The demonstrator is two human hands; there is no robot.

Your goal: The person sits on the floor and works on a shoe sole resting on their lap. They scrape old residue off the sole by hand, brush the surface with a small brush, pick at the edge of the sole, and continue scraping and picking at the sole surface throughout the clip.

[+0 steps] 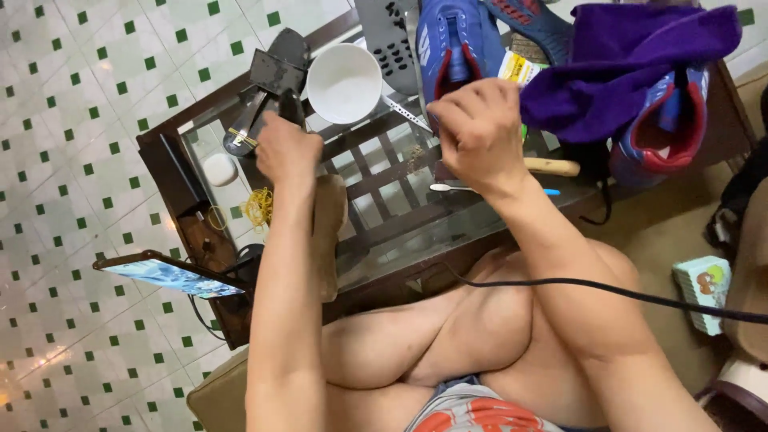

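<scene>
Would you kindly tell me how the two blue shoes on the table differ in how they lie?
The left blue shoe lies uncovered, its opening and laces in plain view; the right blue shoe is partly covered by a purple cloth. The right hand is closed just before the left shoe, while the right shoe lies apart from both hands. Both are blue with red lining.

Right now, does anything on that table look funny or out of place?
Yes. Blue sports shoes sit on the glass table beside a white bowl. One blue shoe lies behind the right hand; another is half covered by a purple cloth. The left hand holds a dark tool.
</scene>
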